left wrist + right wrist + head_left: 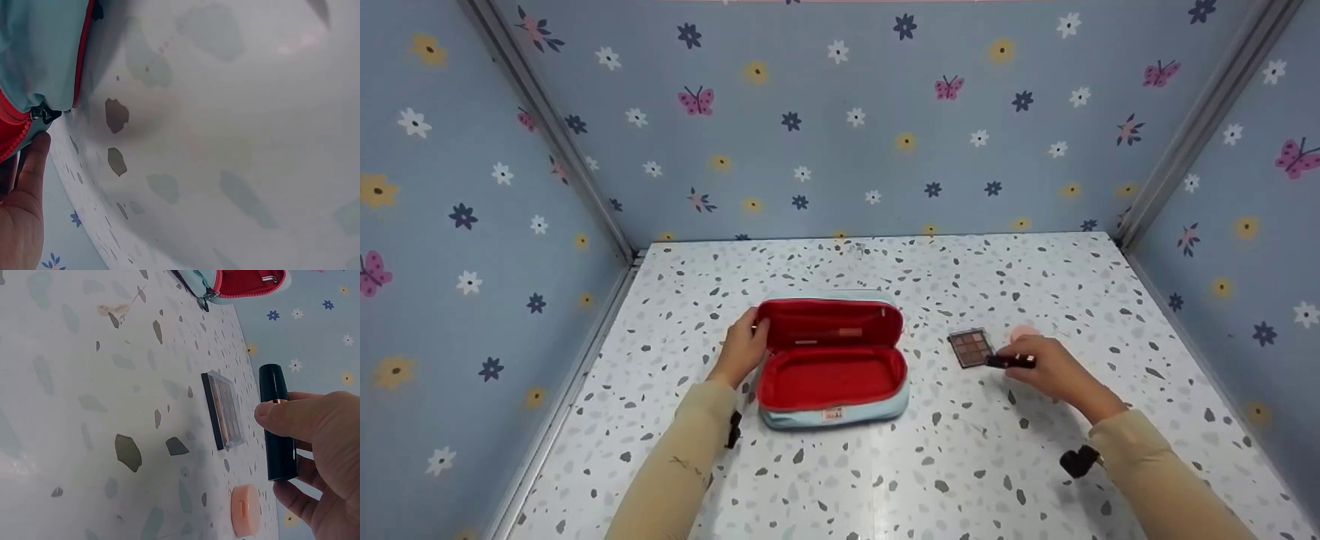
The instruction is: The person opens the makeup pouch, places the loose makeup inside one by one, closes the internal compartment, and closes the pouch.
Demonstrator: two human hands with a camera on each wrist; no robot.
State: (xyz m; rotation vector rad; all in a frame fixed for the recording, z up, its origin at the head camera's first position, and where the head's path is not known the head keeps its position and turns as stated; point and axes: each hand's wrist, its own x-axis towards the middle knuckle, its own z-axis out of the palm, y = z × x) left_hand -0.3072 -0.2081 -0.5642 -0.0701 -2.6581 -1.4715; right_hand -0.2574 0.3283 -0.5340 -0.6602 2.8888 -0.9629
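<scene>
pinching a black cosmetic tube (281, 455), the right hand (1054, 369) points its long axis sideways at the pouch (874, 410), whose lid (825, 313) the left hand (741, 348) grips.

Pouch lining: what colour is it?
The lining is plain red; it shows best in the head view.

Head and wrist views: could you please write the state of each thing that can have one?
Pouch: unzipped, lid raised, its edge held by the left hand.
Slim tube: inside the pouch, cap unclear.
Palette: clear lid closed, flat on the table.
Peach compact: closed, on the table.
Dark tube: capped, held in the right hand.
</scene>
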